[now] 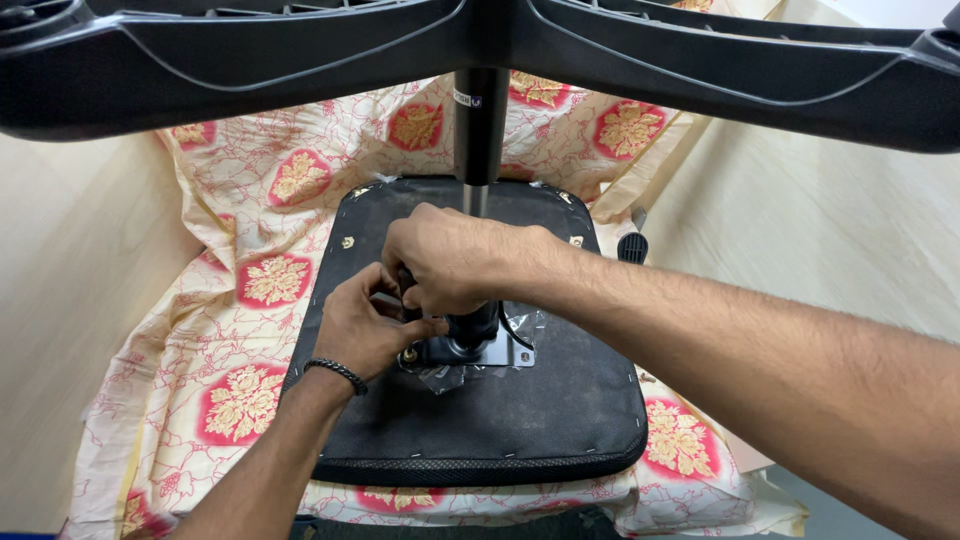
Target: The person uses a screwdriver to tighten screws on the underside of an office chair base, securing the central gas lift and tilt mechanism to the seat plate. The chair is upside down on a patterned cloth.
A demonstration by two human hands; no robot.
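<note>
Chair base: black plastic star base (700, 70) looms overhead, upturned.
Cloth: cream sheet with red-gold flowers (240, 300) underneath.
Seat: black fabric seat underside (560, 400) lies on it.
Plate: metal mounting plate (505, 352), seat centre.
Right hand (460, 262): fingers curled round the mechanism.
Left hand (365, 325): fingertips pinched at plate's edge.

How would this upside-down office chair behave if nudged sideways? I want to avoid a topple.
Likely top-heavy: the star base stands high on a thin column. The wide seat lies flat on patterned cloth, probably resisting tipping, though it might slide.
</note>
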